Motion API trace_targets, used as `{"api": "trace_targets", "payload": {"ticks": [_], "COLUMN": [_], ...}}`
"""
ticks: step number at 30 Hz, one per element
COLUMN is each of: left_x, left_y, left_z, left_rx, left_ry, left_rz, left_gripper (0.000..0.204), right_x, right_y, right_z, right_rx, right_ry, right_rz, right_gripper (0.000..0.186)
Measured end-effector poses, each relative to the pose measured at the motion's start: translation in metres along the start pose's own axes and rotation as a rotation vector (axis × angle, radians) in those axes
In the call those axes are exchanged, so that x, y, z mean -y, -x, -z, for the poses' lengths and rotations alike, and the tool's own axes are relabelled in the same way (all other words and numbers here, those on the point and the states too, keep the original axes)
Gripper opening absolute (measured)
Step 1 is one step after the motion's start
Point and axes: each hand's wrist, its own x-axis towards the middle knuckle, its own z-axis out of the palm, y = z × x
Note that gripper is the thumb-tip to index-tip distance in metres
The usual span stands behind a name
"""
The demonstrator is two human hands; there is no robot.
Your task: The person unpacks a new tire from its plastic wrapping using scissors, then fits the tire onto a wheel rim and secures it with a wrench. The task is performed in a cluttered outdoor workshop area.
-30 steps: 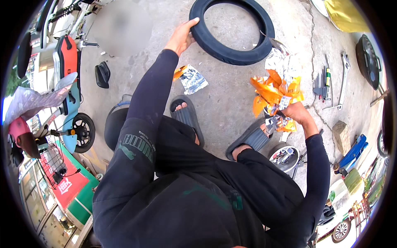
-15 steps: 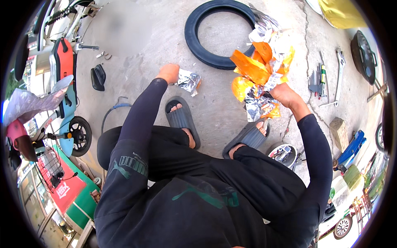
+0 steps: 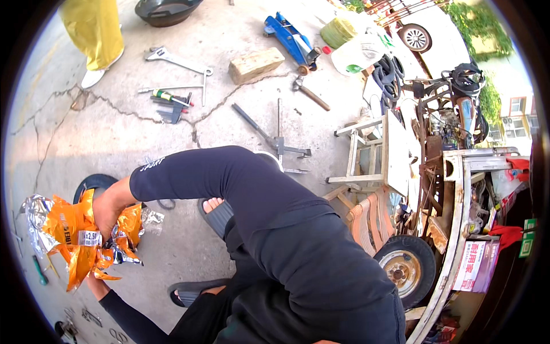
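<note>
Green-handled tool [image 3: 40,272]: at far left, on the concrete ground [image 3: 177,249], apart from the wrapper
Wrapper [image 3: 66,221]: orange and silver, crumpled, white label [image 3: 90,238] facing up; held at left, above the ground
Wrapper progress: judged torn open already; not yet set down
Tyre [image 3: 93,181]: probable reading of a dark curved ring, mostly hidden by the wrapper; contact between them cannot be told; no fitting work shown
Left hand [image 3: 96,282]: under the wrapper's lower edge, partly covered; whether it pinches or only supports cannot be told
Right hand [image 3: 110,209]: curled into the wrapper from above, appears to be gripping it; fingertips hidden
Screwdriver [image 3: 166,96], adjustable wrench [image 3: 177,60]: on the ground, near each other, not in use
Wooden block [image 3: 256,65], blue jack [image 3: 289,43]: on the ground, just beside each other
Hammer [image 3: 312,94]: on the ground, unheld
Wheel [image 3: 404,272]: at right, rusty rim, well apart from both hands
</note>
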Motion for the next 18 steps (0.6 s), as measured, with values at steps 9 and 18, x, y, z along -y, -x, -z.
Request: {"api": "trace_targets", "payload": {"ticks": [9,18], "left_x": [-0.010,-0.139], "left_y": [-0.051,-0.053], "left_z": [0.050,0.129], "left_rx": [-0.053,-0.051], "left_ry": [0.513,1.134], "left_rz": [-0.059,-0.206], "left_gripper": [0.040,0.048], "right_x": [0.000,0.114], "right_y": [-0.005,0.003], "right_z": [0.039,0.130], "right_rx": [-0.148,-0.495], "right_ry": [-0.117,0.506], "right_rz": [0.063,0.114], "right_gripper": [0.051,0.046]}}
